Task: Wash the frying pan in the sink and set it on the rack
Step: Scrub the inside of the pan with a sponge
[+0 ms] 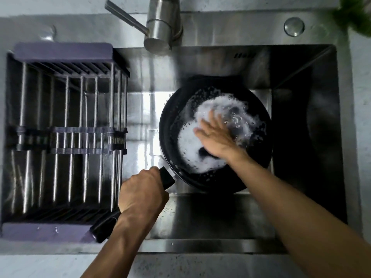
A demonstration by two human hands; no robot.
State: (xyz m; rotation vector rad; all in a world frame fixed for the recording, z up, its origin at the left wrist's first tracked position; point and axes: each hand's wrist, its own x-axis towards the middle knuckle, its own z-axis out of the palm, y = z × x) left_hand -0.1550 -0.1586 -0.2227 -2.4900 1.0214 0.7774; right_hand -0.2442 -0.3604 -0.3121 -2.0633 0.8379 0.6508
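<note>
So: one frying pan [172, 125], one rack [66, 137], one sink [301, 137]; left hand [143, 190] grips handle [167, 176], right hand [213, 135] spread flat in suds [192, 143]. Sink marking unreadable.

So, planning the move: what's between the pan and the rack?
Head view: only bare wet sink floor separates frying pan from rack.

Dim overall, sink [301, 137] right side nearly black in deep shadow. Strong glare patch on the sink floor mid-frame, left of the frying pan [172, 125]. Foam [190, 141] blown out white. Right hand [214, 137] motion-blurred. Wide-angle bending at edges; plant [355, 15] upper right out of focus.
</note>
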